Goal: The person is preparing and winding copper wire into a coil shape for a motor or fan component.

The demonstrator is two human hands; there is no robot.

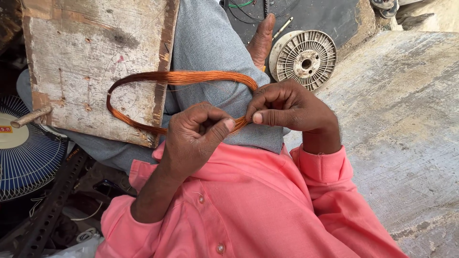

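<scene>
A long oval loop of thin copper wire [143, 79] lies across my grey trouser leg [210, 43] and a worn wooden board [91, 57]. My left hand [193, 138] pinches the near end of the loop between thumb and bent fingers. My right hand [287, 107] grips the same end just to the right, thumb pressed on the strands. Both hands meet over my lap, above my pink shirt [248, 205].
A white plastic wire spool [305, 57] lies beyond my right hand, beside my bare foot [262, 40]. A blue fan grille [24, 153] sits at the left with a wooden-handled tool [29, 117] on it. Rough concrete [401, 119] fills the right. A black perforated metal bar [52, 205] lies lower left.
</scene>
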